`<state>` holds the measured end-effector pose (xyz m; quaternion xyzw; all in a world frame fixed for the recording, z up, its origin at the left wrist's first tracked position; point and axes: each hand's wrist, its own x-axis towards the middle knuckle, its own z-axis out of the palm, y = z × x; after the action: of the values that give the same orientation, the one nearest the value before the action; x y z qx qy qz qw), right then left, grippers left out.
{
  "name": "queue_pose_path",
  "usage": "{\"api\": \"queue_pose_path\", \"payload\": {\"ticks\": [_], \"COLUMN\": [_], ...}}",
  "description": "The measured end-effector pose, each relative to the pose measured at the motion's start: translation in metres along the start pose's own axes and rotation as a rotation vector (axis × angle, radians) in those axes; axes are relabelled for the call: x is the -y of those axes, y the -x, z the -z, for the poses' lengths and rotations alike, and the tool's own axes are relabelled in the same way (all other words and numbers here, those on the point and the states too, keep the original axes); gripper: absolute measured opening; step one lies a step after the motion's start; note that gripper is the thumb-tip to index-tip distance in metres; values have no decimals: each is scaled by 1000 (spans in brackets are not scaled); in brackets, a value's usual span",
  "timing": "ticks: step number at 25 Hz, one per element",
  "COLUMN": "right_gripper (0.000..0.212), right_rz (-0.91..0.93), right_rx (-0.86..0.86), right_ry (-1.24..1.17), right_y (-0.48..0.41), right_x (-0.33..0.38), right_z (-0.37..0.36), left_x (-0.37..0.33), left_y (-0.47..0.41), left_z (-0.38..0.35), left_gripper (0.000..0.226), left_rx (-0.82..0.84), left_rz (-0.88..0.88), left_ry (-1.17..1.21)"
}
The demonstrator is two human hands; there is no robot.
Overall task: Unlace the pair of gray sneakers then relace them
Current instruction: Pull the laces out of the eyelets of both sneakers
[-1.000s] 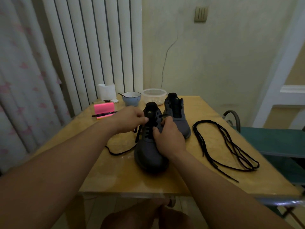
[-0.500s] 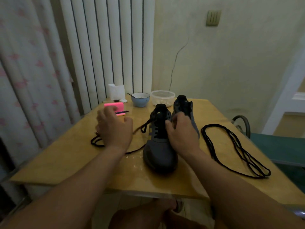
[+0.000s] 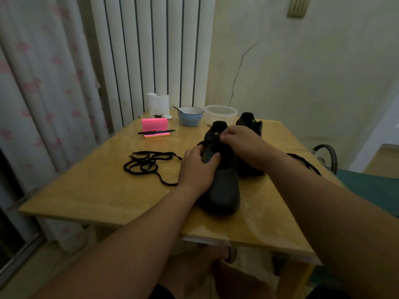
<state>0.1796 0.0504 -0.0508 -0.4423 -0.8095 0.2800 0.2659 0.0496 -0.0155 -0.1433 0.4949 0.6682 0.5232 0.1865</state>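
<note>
Gripping the nearer dark gray mesh sneaker (image 3: 224, 186) along its left side, the person's left hand (image 3: 195, 169) kept its fingers (image 3: 194, 151) curled round the upper by the eyelets. The right hand (image 3: 244, 145) reached over from the other side, its fingers (image 3: 225, 137) pinched narrowly together at the top of the tongue on a strand of the black flat shoelace (image 3: 144, 165). Most of that lace lay in a loose tangle on the glossy yellow wooden bench (image 3: 97, 195), left of the shoe, with one end trailing toward the left wrist. The held sneaker stood upright near the bench's middle, toe toward the person. The second dark gray sneaker (image 3: 248, 121) stood just beside it, to its right and farther back, largely hidden by the right hand. A second black shoelace (image 3: 304, 162) showed beyond the right forearm, partly covered. At the far edge sat a bright pink notepad (image 3: 154, 124) with a black pen (image 3: 156, 132) in front of it, a folded white paper (image 3: 158, 103), a pale blue enamel bowl (image 3: 190, 117) and a clear round plastic tub (image 3: 220, 115). A teal chair seat (image 3: 367, 186) stood to the right of the bench.
</note>
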Motion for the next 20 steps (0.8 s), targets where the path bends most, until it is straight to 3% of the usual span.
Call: {"api": "queue_pose_path", "payload": {"ticks": [2, 3, 6, 7, 10, 12, 14, 17, 19, 20], "right_gripper": [19, 21, 33, 35, 32, 39, 45, 43, 33, 27], "right_rz": [-145, -144, 63, 136, 114, 33, 44, 55, 89, 121], "right_rx": [55, 72, 12, -44, -66, -16, 48, 134, 153, 136], "right_ry": [-362, -368, 121, 172, -184, -245, 11, 599, 697, 552], "right_y": [6, 8, 11, 11, 10, 14, 13, -2, -7, -7], "right_x": [-5, -9, -8, -2, 9, 11, 16, 29, 33, 32], "right_z": [3, 4, 8, 6, 5, 11, 20, 18, 13, 15], "left_x": [2, 2, 4, 4, 4, 3, 2, 1, 1, 0], "left_y": [0, 0, -2, -2, -3, -3, -2, -4, -3, -2], "left_z": [-2, -2, -3, -3, -1, -1, -1, 0, 1, 2], "left_gripper": [63, 64, 63, 62, 51, 49, 52, 51, 49, 48], "left_rx": [-18, -23, -9, 1, 22, 23, 22, 34, 46, 48], "left_rz": [-12, -19, -20, -14, -24, -32, -28, -21, -11, -9], "left_ry": [-4, -8, -59, -71, -104, -134, -157, -166, -169, -180]}}
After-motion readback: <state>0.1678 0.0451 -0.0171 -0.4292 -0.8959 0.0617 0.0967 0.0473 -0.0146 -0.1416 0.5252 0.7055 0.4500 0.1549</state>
